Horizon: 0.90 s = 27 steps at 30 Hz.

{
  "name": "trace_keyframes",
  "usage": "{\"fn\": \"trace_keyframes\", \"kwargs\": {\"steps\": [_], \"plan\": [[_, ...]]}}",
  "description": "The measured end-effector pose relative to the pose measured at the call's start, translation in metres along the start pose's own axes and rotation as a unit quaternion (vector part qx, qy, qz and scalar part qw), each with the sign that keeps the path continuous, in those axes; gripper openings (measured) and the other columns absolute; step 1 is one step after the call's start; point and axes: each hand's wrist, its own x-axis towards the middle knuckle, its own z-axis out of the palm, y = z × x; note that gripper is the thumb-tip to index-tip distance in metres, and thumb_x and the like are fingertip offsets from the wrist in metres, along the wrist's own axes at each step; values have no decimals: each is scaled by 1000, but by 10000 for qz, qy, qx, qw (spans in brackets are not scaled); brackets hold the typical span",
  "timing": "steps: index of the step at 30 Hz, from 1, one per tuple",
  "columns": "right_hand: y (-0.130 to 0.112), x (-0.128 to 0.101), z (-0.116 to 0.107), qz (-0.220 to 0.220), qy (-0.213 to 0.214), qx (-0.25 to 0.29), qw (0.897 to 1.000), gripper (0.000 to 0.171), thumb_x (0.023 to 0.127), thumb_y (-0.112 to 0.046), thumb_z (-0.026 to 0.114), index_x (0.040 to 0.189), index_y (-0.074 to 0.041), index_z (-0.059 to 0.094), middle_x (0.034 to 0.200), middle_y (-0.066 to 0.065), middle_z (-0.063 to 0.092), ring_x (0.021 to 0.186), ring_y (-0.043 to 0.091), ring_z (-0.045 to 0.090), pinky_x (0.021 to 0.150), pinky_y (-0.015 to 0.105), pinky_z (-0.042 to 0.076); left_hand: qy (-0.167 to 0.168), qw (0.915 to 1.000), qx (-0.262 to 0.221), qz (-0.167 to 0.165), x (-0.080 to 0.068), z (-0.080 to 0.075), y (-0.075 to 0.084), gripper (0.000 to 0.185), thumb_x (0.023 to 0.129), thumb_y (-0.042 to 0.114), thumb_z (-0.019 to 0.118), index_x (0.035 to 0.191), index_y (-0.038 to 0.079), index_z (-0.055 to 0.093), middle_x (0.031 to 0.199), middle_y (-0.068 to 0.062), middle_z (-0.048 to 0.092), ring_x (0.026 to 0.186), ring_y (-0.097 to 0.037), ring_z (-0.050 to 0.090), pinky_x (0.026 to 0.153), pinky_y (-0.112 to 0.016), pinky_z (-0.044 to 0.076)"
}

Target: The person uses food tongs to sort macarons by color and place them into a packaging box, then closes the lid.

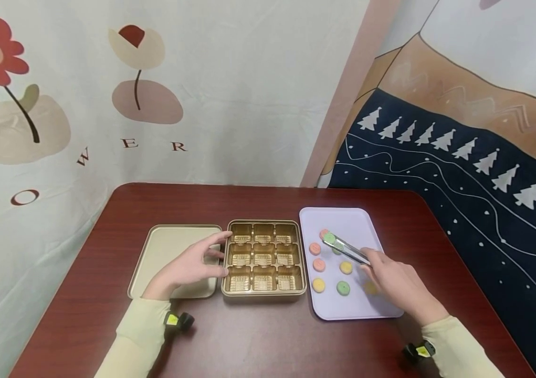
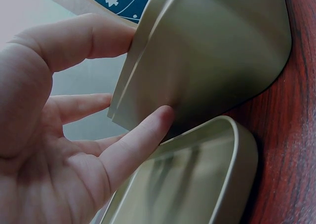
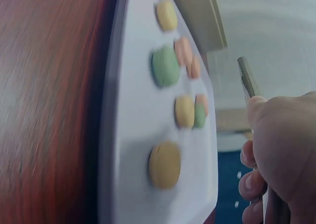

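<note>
On the dark red wooden desk [image 1: 258, 336], the left hand [image 1: 187, 268] steadies the gold nine-cell tin box [image 1: 264, 257], fingers straight against its side. The right hand [image 1: 397, 283] clamps slim metal tongs [image 1: 345, 248], their long axis slanting up-left, tips pinching a green round sweet [image 1: 328, 238] over the lilac tray [image 1: 367, 307].
</note>
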Motion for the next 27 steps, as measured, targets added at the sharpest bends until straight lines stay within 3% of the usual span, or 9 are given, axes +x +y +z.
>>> {"fn": "trace_keyframes", "kwargs": {"steps": [8,14,17,23,27], "plan": [[-29,16,1,-901,568,-195,9941,46,96,-27,77,135,-9,58,109,10,75,64,17,65,56,39,58,-25,10000,-10,69,0,-1,-1,95,84,12,84,164,8,33,161,-23,44,129,-42,61,107,-62,50],[-55,29,7,-1706,886,-258,9810,40,95,-25,78,126,-10,58,89,2,67,53,17,59,45,37,50,-20,10000,-37,39,0,-1,1,95,83,12,84,164,9,33,161,-22,44,128,-42,61,107,-61,51],[-69,34,11,-2015,917,-290,9748,38,96,-27,76,126,-11,59,88,2,66,54,20,61,45,40,50,-26,10000,-67,43,1,0,1,95,83,11,84,164,8,33,161,-22,44,128,-42,61,106,-60,52],[-90,39,16,-2443,1021,-398,9635,39,101,-32,67,133,-9,61,94,3,68,55,21,61,46,40,51,-34,10000,-44,17,1,0,-1,96,83,12,84,164,9,33,162,-22,42,129,-42,61,106,-60,52],[-103,42,15,-2592,1088,-347,9591,40,100,-32,69,133,-9,62,94,1,65,56,18,60,43,36,48,-13,10000,-26,11,1,0,-1,96,83,11,85,164,9,33,162,-22,42,129,-43,61,107,-62,50]]}}
